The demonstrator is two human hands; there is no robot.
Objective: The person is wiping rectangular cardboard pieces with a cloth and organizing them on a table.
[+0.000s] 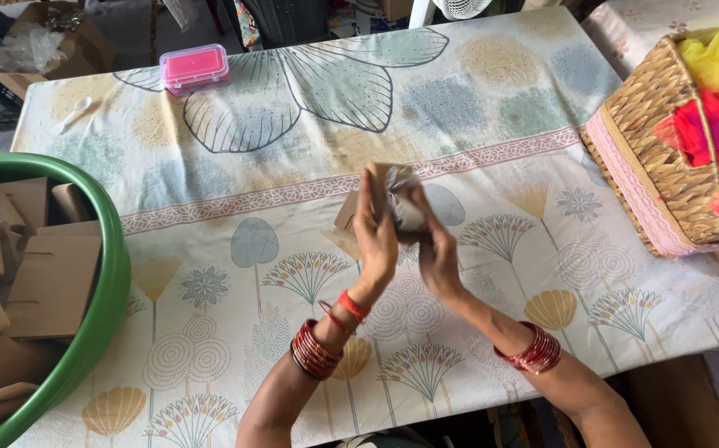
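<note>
My left hand and my right hand are raised together above the middle of the table. Between them they hold a small brown cardboard box with an open flap at its left. A small pale object in clear wrapping sits at the box's mouth, under my right fingers. Both wrists carry red bangles. How far the wrapped object is inside the box is hidden by my fingers.
A green tub at the left holds several flat brown cardboard boxes. A woven basket with red and yellow fabric stands at the right. A pink lidded container rests at the far edge of the floral tablecloth.
</note>
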